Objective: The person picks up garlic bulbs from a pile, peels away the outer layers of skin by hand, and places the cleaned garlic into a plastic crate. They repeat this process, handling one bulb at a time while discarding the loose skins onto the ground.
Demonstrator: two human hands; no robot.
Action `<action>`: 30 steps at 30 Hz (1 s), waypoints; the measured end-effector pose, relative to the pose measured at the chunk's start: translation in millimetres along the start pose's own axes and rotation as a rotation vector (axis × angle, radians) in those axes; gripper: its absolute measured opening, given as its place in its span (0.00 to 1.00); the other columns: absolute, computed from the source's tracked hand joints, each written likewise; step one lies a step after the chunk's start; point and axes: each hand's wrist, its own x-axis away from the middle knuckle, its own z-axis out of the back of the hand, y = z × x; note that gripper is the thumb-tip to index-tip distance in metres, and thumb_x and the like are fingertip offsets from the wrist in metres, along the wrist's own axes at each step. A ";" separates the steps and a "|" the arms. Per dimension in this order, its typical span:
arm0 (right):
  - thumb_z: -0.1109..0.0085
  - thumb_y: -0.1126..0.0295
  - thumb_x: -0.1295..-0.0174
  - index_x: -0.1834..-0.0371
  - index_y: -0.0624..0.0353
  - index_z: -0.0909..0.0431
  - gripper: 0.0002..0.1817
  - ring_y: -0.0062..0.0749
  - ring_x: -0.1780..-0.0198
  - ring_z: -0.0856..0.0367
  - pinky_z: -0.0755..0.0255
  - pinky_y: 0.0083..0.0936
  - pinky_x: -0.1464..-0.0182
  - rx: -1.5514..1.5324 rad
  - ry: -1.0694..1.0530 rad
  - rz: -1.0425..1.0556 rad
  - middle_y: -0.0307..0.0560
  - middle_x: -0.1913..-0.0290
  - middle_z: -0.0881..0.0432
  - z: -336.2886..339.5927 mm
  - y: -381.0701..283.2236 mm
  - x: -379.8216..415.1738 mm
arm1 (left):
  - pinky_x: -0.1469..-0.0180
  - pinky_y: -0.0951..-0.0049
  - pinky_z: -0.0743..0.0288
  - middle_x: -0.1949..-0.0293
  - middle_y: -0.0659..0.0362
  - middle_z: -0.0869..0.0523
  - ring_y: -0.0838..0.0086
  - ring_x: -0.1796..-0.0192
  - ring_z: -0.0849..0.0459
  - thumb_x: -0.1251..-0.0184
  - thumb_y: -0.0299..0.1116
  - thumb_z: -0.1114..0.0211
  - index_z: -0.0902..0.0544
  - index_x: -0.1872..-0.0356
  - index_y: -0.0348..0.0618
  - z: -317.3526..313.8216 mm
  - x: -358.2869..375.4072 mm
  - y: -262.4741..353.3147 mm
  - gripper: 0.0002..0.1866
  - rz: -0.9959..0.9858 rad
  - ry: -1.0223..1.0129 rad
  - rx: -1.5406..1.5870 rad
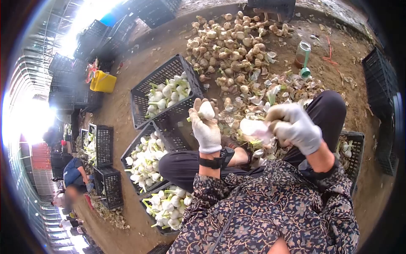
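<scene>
Black crates (163, 82) of peeled garlic stand on the dirt floor at the left. The gloved left hand (205, 127) holds up a clean bulb (206, 110) beside them. The gloved right hand (296, 127) grips another bulb (253, 127), below the unpeeled heap (230, 46).

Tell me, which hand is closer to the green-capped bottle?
Right. The right hand is below the bottle, slightly left of it. The left hand, holding a peeled bulb, is farther left.

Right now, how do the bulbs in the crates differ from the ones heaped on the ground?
The crated bulbs are clean white with green stalk stubs; the heaped bulbs look brown, still in dirty skins. The crated bulbs sit contained in black crates; the heaped bulbs lie loose on bare dirt beside peeled husks. Both look like the same crop, similar in size.
</scene>
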 end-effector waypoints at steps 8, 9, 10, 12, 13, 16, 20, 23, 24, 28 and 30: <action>0.36 0.73 0.45 0.61 0.63 0.18 0.10 0.27 0.73 0.22 0.29 0.24 0.68 0.908 0.530 0.582 0.44 0.70 0.21 48.2 -52.5 -44.0 | 0.65 0.70 0.17 0.61 0.53 0.16 0.66 0.65 0.15 0.37 0.24 0.45 0.26 0.39 0.42 103.4 -80.2 -58.8 0.23 0.079 0.500 -0.153; 0.37 0.74 0.45 0.60 0.63 0.18 0.10 0.25 0.74 0.24 0.30 0.23 0.68 0.853 0.591 0.604 0.43 0.70 0.22 48.5 -53.6 -51.6 | 0.67 0.71 0.19 0.63 0.54 0.16 0.67 0.67 0.15 0.38 0.21 0.44 0.24 0.41 0.41 105.0 -86.8 -67.6 0.22 0.066 0.503 -0.268; 0.38 0.75 0.45 0.59 0.64 0.18 0.10 0.23 0.75 0.25 0.31 0.22 0.69 0.797 0.651 0.624 0.42 0.70 0.22 49.1 -52.9 -59.0 | 0.70 0.72 0.20 0.66 0.55 0.16 0.69 0.70 0.16 0.39 0.18 0.43 0.22 0.44 0.40 106.9 -92.7 -78.3 0.20 0.054 0.505 -0.383; 0.40 0.77 0.44 0.58 0.65 0.18 0.11 0.19 0.75 0.29 0.33 0.19 0.69 0.725 0.681 0.591 0.40 0.69 0.24 56.2 -47.5 -70.8 | 0.74 0.73 0.23 0.70 0.58 0.16 0.72 0.73 0.18 0.38 0.17 0.38 0.17 0.51 0.39 106.4 -102.5 -99.4 0.15 0.168 0.464 -0.504; 0.42 0.79 0.44 0.57 0.66 0.18 0.12 0.18 0.74 0.31 0.35 0.18 0.68 0.705 0.655 0.534 0.39 0.69 0.25 59.1 -42.6 -74.3 | 0.71 0.72 0.21 0.67 0.58 0.16 0.72 0.72 0.17 0.37 0.22 0.35 0.16 0.53 0.39 108.2 -112.7 -116.6 0.12 0.107 0.398 -0.604; 0.45 0.81 0.46 0.58 0.68 0.18 0.13 0.18 0.73 0.32 0.36 0.19 0.67 0.633 0.587 0.394 0.40 0.71 0.27 65.5 -38.6 -82.7 | 0.71 0.72 0.25 0.64 0.56 0.14 0.76 0.72 0.19 0.38 0.26 0.30 0.15 0.52 0.36 108.1 -146.2 -158.6 0.14 0.207 0.356 -1.123; 0.43 0.82 0.49 0.58 0.68 0.18 0.13 0.24 0.73 0.29 0.34 0.21 0.67 0.689 0.537 0.363 0.44 0.69 0.24 74.8 -36.7 -93.4 | 0.49 0.60 0.24 0.56 0.48 0.11 0.54 0.52 0.14 0.39 0.43 0.32 0.19 0.42 0.45 101.9 -177.3 -194.4 0.25 0.465 0.148 -1.807; 0.41 0.81 0.48 0.58 0.67 0.18 0.13 0.28 0.72 0.24 0.31 0.24 0.67 0.710 0.479 0.365 0.47 0.68 0.22 77.6 -36.7 -97.3 | 0.58 0.64 0.20 0.55 0.49 0.12 0.57 0.61 0.12 0.40 0.43 0.30 0.20 0.44 0.43 99.1 -181.3 -191.7 0.25 0.499 0.016 -1.796; 0.41 0.81 0.47 0.58 0.66 0.18 0.12 0.30 0.71 0.22 0.30 0.25 0.67 0.699 0.474 0.376 0.48 0.68 0.22 76.1 -34.3 -99.4 | 0.61 0.64 0.19 0.55 0.49 0.12 0.58 0.63 0.11 0.40 0.43 0.30 0.19 0.45 0.42 100.0 -179.8 -188.5 0.24 0.504 -0.004 -1.716; 0.38 0.72 0.43 0.58 0.61 0.20 0.10 0.50 0.67 0.19 0.26 0.36 0.65 0.823 0.400 0.461 0.51 0.66 0.20 74.9 -22.3 -101.2 | 0.78 0.72 0.25 0.68 0.60 0.15 0.74 0.77 0.19 0.29 0.39 0.36 0.17 0.52 0.42 91.0 -156.5 -162.4 0.13 0.644 0.125 -0.722; 0.39 0.70 0.41 0.59 0.60 0.20 0.09 0.49 0.65 0.18 0.26 0.38 0.64 0.905 0.332 0.432 0.51 0.64 0.20 69.2 -15.8 -99.4 | 0.76 0.74 0.22 0.62 0.61 0.14 0.74 0.74 0.16 0.25 0.42 0.41 0.20 0.46 0.44 83.6 -141.4 -142.2 0.16 0.686 0.020 -0.425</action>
